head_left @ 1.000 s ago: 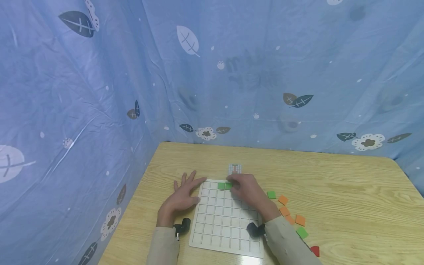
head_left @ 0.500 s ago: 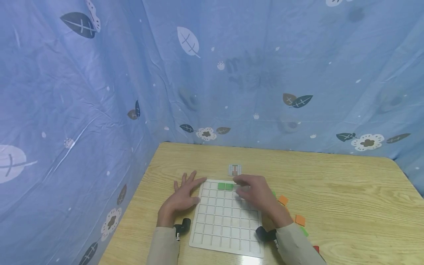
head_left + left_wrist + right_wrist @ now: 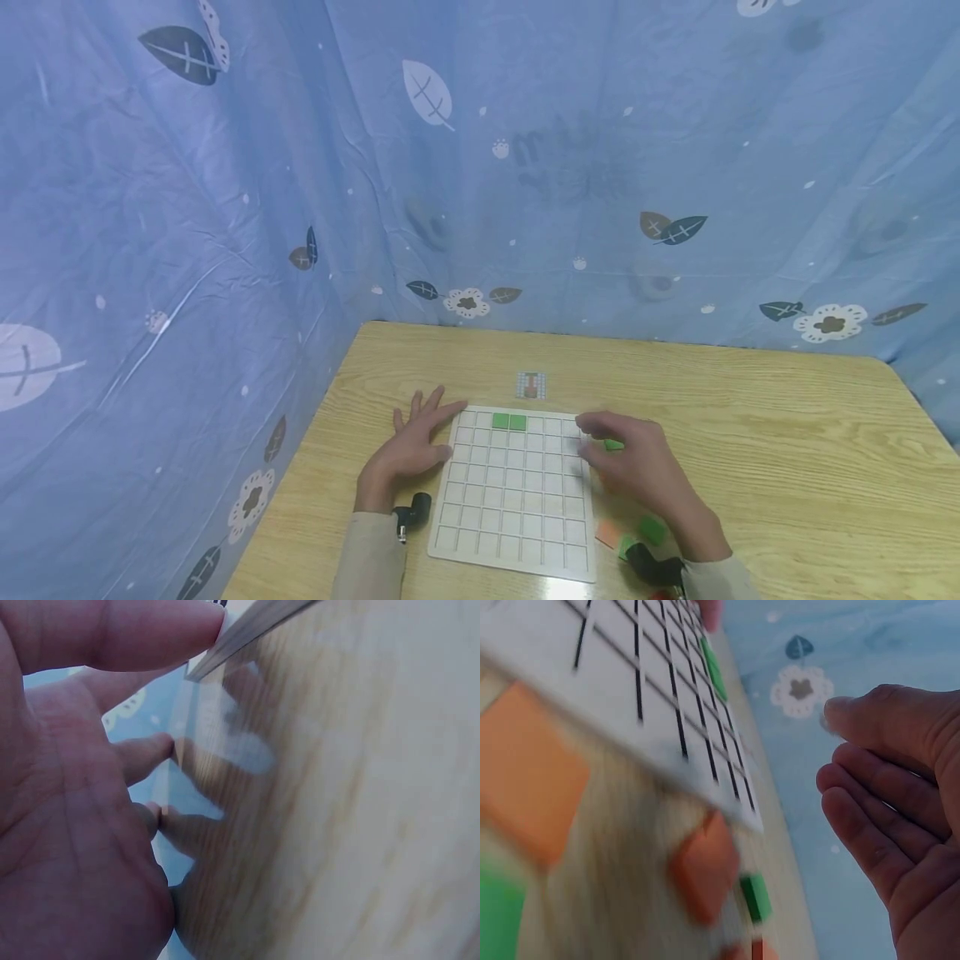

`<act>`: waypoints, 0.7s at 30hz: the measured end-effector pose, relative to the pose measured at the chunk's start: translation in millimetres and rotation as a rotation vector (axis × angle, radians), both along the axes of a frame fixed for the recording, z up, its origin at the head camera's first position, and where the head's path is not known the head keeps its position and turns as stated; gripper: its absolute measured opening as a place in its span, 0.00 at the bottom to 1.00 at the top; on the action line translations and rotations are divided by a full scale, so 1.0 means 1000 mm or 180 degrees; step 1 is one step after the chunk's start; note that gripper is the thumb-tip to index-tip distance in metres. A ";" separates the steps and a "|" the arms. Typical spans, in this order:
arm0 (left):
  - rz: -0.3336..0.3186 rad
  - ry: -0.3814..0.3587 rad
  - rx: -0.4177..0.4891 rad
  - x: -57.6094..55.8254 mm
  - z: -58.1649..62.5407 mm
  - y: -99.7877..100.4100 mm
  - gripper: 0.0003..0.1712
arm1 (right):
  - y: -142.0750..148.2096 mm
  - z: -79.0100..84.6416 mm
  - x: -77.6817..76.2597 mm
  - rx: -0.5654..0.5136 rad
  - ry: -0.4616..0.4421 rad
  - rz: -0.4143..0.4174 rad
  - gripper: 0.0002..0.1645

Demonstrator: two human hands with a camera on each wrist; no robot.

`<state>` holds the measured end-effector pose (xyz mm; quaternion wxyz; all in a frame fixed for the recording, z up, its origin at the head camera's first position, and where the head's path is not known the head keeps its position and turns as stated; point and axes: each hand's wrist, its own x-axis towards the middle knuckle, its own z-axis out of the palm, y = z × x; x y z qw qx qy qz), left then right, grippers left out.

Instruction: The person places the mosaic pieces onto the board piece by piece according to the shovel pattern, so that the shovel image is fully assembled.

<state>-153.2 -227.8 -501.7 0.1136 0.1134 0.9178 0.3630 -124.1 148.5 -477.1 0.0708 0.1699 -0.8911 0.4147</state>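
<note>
A white square grid board [image 3: 517,500] lies on the table, with two green square tiles [image 3: 509,422] side by side in its far row. My left hand [image 3: 408,450] is spread at the board's left side, its index finger reaching the far left corner. In the left wrist view the thumb [image 3: 127,634] touches the board's edge. My right hand [image 3: 630,458] hovers by the board's right edge, fingers loosely bent and apart from the thumb, holding nothing. Beneath it lie a green tile [image 3: 613,444] and orange tiles [image 3: 705,870], partly hidden in the head view.
Beyond the board lies a small patterned card [image 3: 531,385]. More loose tiles lie near the right wrist: an orange one [image 3: 608,533], a green one [image 3: 652,530] and a red piece [image 3: 662,595] partly cut off. A blue leaf-print curtain [image 3: 525,167] hangs behind the table.
My right hand has let go of the second green tile in the far row and moved right, off the board toward the loose tiles. The left hand has stayed in place.
</note>
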 end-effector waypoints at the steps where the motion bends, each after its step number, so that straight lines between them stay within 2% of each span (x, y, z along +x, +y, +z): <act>1: 0.0007 -0.0001 -0.0002 0.000 0.000 0.000 0.47 | 0.005 0.000 0.003 0.0005 0.0011 -0.0025 0.21; 13: 0.0030 -0.0010 -0.0013 0.000 0.000 0.000 0.47 | 0.065 -0.005 0.033 0.0167 0.0007 -0.0431 0.23; 21: 0.0040 -0.0007 0.0017 0.000 0.000 0.001 0.47 | 0.096 -0.008 0.050 0.0294 -0.0144 -0.0669 0.25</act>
